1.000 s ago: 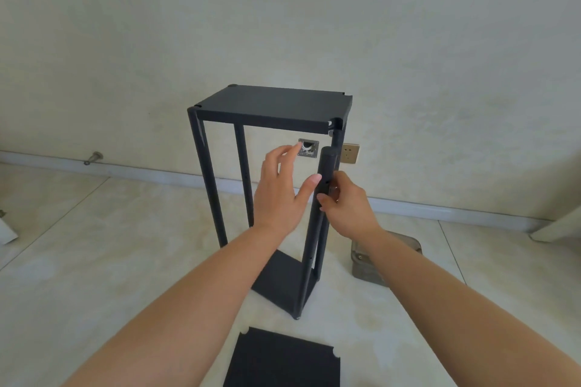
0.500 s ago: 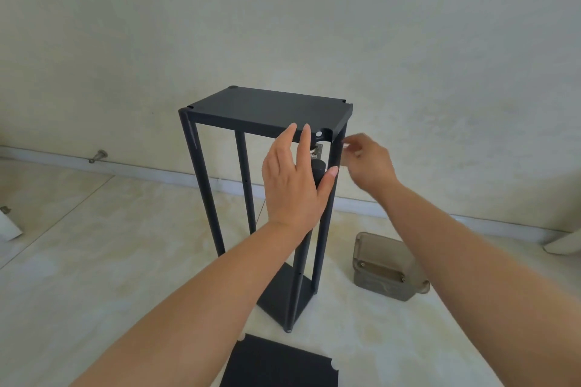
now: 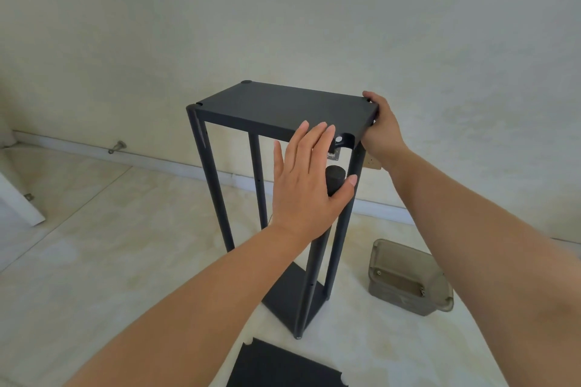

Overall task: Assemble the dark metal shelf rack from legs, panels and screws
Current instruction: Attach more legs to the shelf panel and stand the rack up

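On the floor by the wall, the rack [image 3: 276, 185] is steadied: its loose leg [image 3: 317, 248] is clasped by the left hand [image 3: 309, 185] and its top panel [image 3: 283, 108] gripped by the right hand [image 3: 382, 129], seemingly for alignment

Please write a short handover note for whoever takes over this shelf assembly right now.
Left hand: fingers straight, thumb hooked round the loose fourth leg, whose top sits below the top panel's near right corner.
Right hand: grips the top panel at its right end.
Done: three legs and the bottom panel stand joined.
Left: seat the fourth leg, fit the spare panel lying on the floor. Box stands right of the rack.
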